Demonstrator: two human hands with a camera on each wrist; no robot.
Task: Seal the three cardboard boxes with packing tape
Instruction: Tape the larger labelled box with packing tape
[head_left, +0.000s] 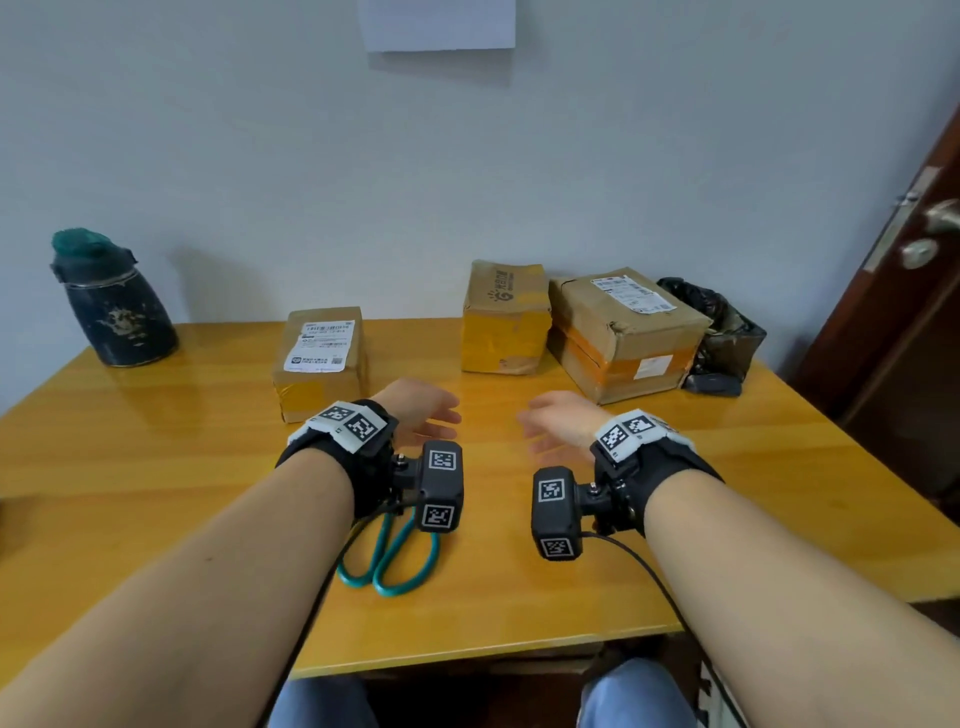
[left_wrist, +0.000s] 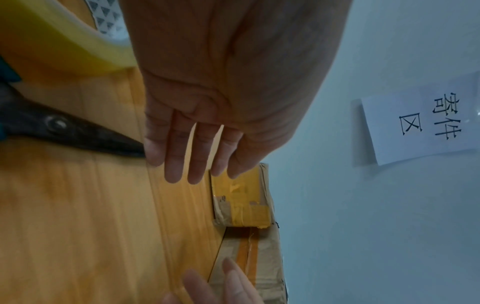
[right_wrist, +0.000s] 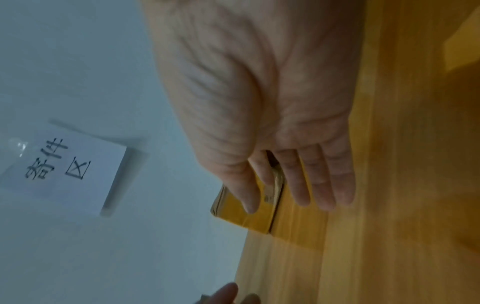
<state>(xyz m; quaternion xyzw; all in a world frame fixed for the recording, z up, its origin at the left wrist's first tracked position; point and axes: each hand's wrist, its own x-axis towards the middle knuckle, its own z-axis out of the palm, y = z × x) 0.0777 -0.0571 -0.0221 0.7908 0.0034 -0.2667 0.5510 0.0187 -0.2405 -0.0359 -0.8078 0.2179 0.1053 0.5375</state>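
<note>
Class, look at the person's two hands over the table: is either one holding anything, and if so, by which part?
Nothing is held. The left hand and right hand hover open, palms facing, fingers straight.

Glossy yellow wood worktop (head_left: 156, 467); creased brown cardboard boxes (head_left: 623, 332) with shiny tape and paper labels; dull dark metal scissors (left_wrist: 78, 131), teal plastic-coated handles.

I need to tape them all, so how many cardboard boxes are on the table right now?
3. A small labelled box beyond the left hand, an upright box at centre back, and the largest box right of it. None looks hidden.
</note>
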